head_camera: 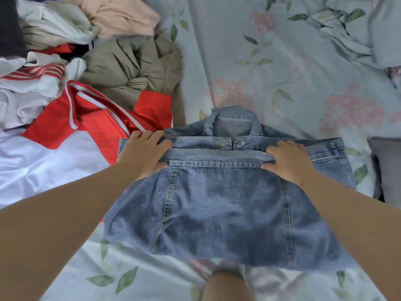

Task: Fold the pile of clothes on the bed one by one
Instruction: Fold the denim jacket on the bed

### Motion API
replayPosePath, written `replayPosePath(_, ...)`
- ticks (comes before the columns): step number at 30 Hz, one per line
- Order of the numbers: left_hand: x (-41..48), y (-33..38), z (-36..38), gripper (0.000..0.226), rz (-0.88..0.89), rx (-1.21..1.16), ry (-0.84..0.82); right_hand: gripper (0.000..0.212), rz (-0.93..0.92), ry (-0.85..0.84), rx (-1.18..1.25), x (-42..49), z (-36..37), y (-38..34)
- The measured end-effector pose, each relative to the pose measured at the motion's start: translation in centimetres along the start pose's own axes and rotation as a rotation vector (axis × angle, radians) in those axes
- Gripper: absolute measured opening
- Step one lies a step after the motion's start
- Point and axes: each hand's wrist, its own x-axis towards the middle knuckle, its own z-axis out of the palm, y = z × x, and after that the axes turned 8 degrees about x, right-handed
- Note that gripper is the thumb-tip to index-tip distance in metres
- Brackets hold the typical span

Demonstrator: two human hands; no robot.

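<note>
**A:** What sits nearest, and who holds it?

**B:** One denim jacket (217,203), spread on the bed sheet (238,61) right under both palms. The left hand (144,155) and the right hand (290,161) each pinch its hem band (217,154), fingers curled over the top, thumbs tucked beneath. The band runs straight between the two sets of fingers.

**A:** How far along is this fold?

**B:** Midway, I judge. The hem lies just short of the collar (235,122), which pokes out beyond the fingertips (the sleeves seem tucked inside, though I cannot see them).

**A:** And the rest?

**B:** Plenty left. Beside the left fingers lies one red and white jacket (86,127). Beyond it are one khaki garment (134,68), one pink garment (121,16), and a tangle of white and dark pieces in the pile (54,51). That makes at least six items, too knotted for an exact count.

**A:** Anything finished?

**B:** One grey thing (388,170) sits out past the right fingers. Folded clothing or cushion, I cannot tell.
</note>
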Motion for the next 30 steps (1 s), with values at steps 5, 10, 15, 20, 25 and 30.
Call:
replayPosePath(5,1.1,1.7,-0.4,0.066,0.004,-0.126,-0.086,0.028,-0.037,-0.052,0.073,1.3,-1.0,0.9)
replayPosePath(10,1.4,2.1,-1.0,0.025,0.003,-0.225,0.061,0.029,-0.074,0.023,0.031,0.9,-1.1,0.6)
replayPosePath(15,1.0,1.3,-0.9,0.046,0.153,-0.126,0.001,0.023,-0.109,0.114,0.085,-0.8,-1.8,1.2)
replayPosePath(20,1.1,0.6,-2.7,0.048,0.181,-0.162,-0.160,0.019,-0.157,0.150,0.033,-1.6,-4.3,1.6)
replayPosePath(25,3.6,-2.9,-7.7,0.046,0.198,-0.412,-0.008,0.008,-0.100,0.386,0.022,-2.1,-7.8,2.3)
replayPosePath(30,5.3,-3.4,-8.6,0.076,-0.051,-0.058,0.230,0.029,0.099,0.672,0.102,-1.7,-9.5,1.1)
